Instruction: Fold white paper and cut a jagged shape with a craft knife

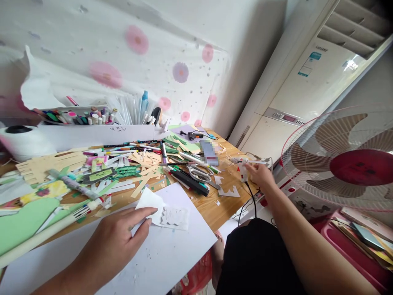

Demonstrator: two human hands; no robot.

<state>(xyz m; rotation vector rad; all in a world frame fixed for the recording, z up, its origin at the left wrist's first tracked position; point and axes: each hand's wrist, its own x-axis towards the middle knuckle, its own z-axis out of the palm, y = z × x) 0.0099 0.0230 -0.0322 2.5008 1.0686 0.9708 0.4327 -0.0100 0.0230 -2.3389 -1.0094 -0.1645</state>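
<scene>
A small white paper piece (150,201) with a folded or raised flap lies on a large white sheet (153,258) at the table's front. My left hand (123,229) rests over the sheet, its thumb and forefinger closed at the edge of that paper piece. Beside its fingers, a strip with zigzag pencil lines (175,217) lies flat. At the table's right edge my right hand (259,174) is closed on a white glue gun (243,170), whose black cord hangs down past the table.
Paper scraps (147,162), markers and scissors (199,173) crowd the table's middle. A black pen-like case (190,182) lies near them. Behind stands a white pen box (101,137). A pink fan (353,159) stands right, above a pink stool (344,246).
</scene>
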